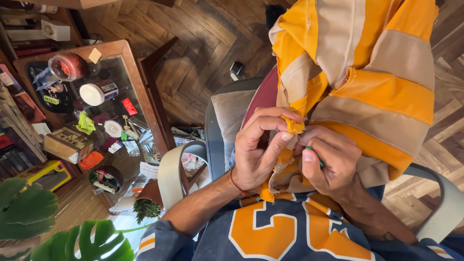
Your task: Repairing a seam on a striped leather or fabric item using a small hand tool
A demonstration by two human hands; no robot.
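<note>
Head view: left hand [258, 147] pinches orange-beige fabric [367, 72] edge btwn thumb & fingertips; right hand [331, 162] grips thin green tool [318, 160] just beside it.

Orange/beige striped cloth [367, 63]: matt woven fabric, frayed edges. Floor [203, 43]: glossy wood parquet. Table [140, 77]: polished wood w/ glass top.

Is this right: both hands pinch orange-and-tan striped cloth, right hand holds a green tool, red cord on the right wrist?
One slip: the red cord is on the left wrist, not the right. The head view shows it. The rest holds: left hand and right hand pinch the orange-and-tan cloth, and the right holds a green tool.
</note>
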